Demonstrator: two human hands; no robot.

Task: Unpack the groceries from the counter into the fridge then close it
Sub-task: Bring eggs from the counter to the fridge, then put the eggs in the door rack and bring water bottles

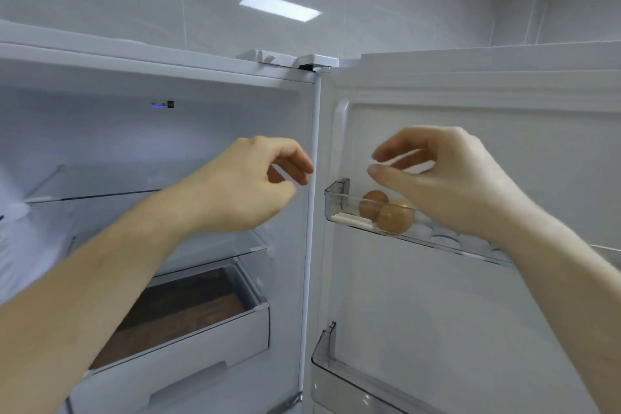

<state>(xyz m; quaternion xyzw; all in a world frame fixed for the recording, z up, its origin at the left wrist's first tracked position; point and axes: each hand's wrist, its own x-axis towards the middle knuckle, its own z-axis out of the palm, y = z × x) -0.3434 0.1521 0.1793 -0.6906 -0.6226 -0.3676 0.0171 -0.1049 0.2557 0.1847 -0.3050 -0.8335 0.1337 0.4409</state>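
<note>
The fridge stands open, its door swung out to the right. Two brown eggs sit in the clear upper door shelf, on a white egg tray. My right hand hovers just above and to the right of the eggs, fingers loosely curled and holding nothing. My left hand is raised in front of the fridge's right inner wall, fingers relaxed and bent, also holding nothing.
Inside the fridge are glass shelves and a white drawer showing a dark brown bottom. A second clear door bin sits lower on the door. Grey wall tiles rise behind the fridge.
</note>
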